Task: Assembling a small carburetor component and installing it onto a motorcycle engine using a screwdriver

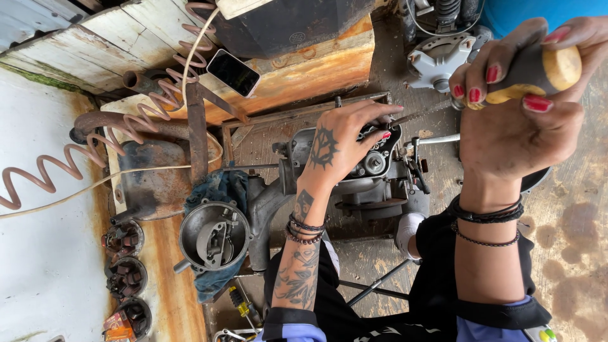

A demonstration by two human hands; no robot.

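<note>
My left hand (345, 140) rests on top of a grey metal carburettor-like part (373, 168), fingers curled over its upper edge and steadying it. My right hand (516, 107) is raised to the right and grips a tool with a dark and yellow handle (538, 71); its thin metal shaft (415, 116) runs left toward the fingers of my left hand. The tip of the shaft is hidden by those fingers. Both wrists wear dark bracelets.
A round metal housing (214, 234) lies on a blue rag (218, 190) at the left. A phone (233, 72) sits on a rusty wooden block (304, 76). A coiled hose (95, 152) crosses the bench. Three round parts (125, 278) line the lower left. A grey engine part (437, 60) stands behind.
</note>
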